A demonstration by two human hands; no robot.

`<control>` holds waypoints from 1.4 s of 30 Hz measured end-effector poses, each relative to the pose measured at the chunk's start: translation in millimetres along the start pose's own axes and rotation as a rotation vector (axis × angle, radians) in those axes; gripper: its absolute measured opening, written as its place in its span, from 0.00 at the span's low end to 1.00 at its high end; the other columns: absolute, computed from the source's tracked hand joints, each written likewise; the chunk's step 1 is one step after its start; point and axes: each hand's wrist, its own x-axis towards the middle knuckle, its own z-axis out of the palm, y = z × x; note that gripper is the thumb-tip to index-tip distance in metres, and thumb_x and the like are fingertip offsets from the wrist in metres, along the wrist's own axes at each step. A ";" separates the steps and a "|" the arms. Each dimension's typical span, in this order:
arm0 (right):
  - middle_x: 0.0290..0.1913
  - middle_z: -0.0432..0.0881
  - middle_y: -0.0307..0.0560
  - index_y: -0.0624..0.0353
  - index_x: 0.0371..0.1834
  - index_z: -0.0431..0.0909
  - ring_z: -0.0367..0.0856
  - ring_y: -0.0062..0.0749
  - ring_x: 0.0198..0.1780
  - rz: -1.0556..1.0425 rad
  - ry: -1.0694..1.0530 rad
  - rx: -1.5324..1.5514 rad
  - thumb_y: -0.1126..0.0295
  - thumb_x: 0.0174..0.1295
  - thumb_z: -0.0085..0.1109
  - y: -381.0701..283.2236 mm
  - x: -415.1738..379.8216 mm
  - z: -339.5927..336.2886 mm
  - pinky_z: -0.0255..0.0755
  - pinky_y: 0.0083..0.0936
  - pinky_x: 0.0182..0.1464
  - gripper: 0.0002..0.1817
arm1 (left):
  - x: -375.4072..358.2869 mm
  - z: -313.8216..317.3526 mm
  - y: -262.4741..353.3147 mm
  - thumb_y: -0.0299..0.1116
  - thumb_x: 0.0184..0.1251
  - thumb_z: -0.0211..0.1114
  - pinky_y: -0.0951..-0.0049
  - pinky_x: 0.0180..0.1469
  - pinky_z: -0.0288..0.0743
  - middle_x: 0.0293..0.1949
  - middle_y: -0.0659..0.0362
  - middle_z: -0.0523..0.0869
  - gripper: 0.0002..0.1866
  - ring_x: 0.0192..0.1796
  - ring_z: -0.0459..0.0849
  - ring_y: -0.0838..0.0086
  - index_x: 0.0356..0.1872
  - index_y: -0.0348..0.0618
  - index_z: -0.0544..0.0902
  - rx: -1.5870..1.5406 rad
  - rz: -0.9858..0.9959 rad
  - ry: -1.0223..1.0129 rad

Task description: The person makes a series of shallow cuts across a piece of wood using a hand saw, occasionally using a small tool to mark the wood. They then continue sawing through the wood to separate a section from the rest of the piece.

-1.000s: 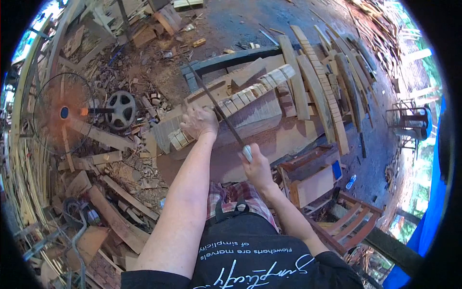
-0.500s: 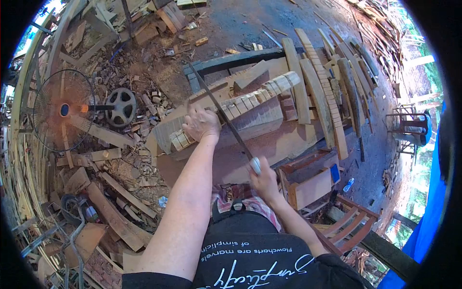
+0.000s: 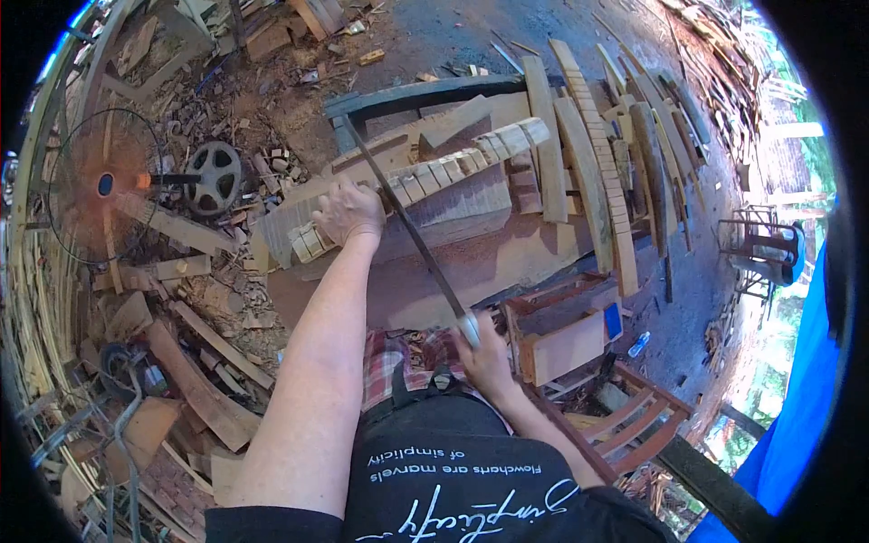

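Over the last second the right hand [image 3: 487, 358] has drawn the saw [image 3: 408, 223] back toward five o'clock, and less blade remains beyond the notched wood [image 3: 436, 176]; I judge this as the pulling part of a stroke. Its fingers are closed around the pale handle [image 3: 468, 331]. The wood lies slanted from eight o'clock to two, under the blade. The left hand [image 3: 351, 214] stays upon it, at nine o'clock from the blade, fingers bent; how tightly they close, I cannot tell.

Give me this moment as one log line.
left hand: resting on notched timber | right hand: gripping long-bladed tool | blade: across timber
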 end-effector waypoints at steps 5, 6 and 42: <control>0.31 0.78 0.62 0.59 0.43 0.68 0.78 0.66 0.37 -0.037 0.016 -0.040 0.67 0.64 0.58 1.8 10.8 9.8 0.72 0.46 0.34 0.12 | 1.5 4.7 -1.0 0.41 0.60 0.54 0.54 0.48 0.68 0.42 0.56 0.86 0.13 0.48 0.82 0.58 0.41 0.50 0.82 0.028 0.009 0.022; 0.31 0.78 0.63 0.59 0.43 0.67 0.77 0.66 0.36 -0.050 0.020 -0.050 0.67 0.65 0.58 4.6 45.1 30.1 0.71 0.47 0.33 0.12 | 0.3 4.9 -1.4 0.41 0.60 0.54 0.54 0.48 0.68 0.41 0.56 0.86 0.13 0.48 0.82 0.59 0.41 0.51 0.82 0.029 0.017 0.035; 0.30 0.79 0.63 0.60 0.42 0.67 0.78 0.65 0.36 -0.017 -0.034 -0.071 0.67 0.63 0.60 -3.9 11.0 -9.5 0.71 0.46 0.34 0.13 | 1.2 4.7 -0.3 0.39 0.58 0.54 0.54 0.50 0.66 0.43 0.54 0.85 0.15 0.49 0.80 0.59 0.42 0.47 0.82 -0.053 -0.004 0.040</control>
